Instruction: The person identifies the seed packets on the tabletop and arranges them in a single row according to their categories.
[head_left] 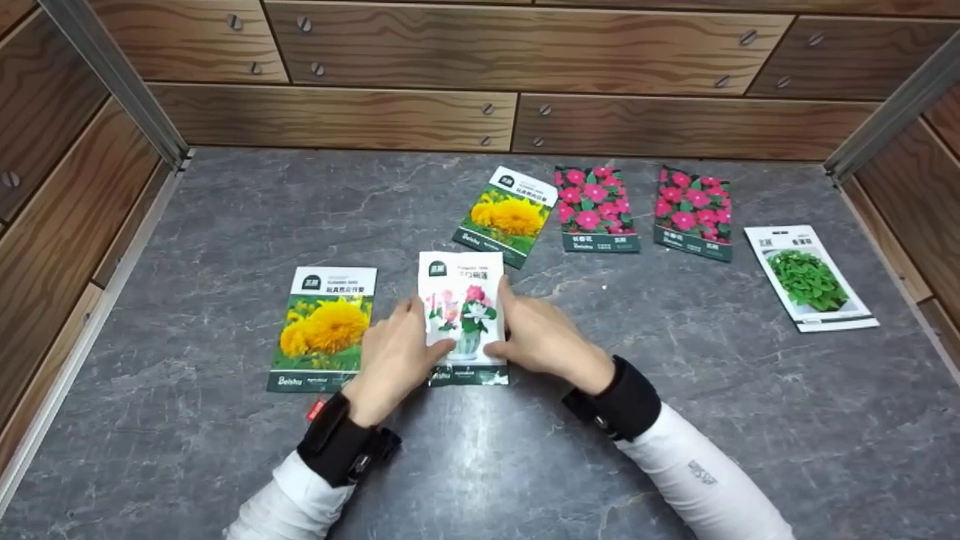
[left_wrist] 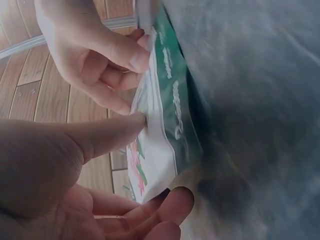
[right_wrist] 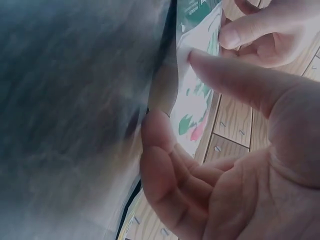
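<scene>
Both hands hold a white seed packet (head_left: 463, 315) with pink flowers, a glass vase and a dark green bottom band. My left hand (head_left: 396, 351) grips its left edge, thumb across the front and fingers at the side and behind. My right hand (head_left: 551, 337) holds the opposite edge in the same way. In the left wrist view the packet (left_wrist: 160, 132) is tilted, its green band near the grey tabletop. The right wrist view shows the right thumb pressing the front of the packet (right_wrist: 190, 95), with curled fingers beside its edge.
Left of the hands lies a yellow-flower packet (head_left: 326, 330), with a small red tag (head_left: 316, 409) below it. Behind are another yellow-flower packet (head_left: 510, 214) and two pink-flower packets (head_left: 596, 210) (head_left: 692, 210). A green-leaf packet (head_left: 810, 277) lies far right. Wood-patterned walls (head_left: 420, 116) enclose the table.
</scene>
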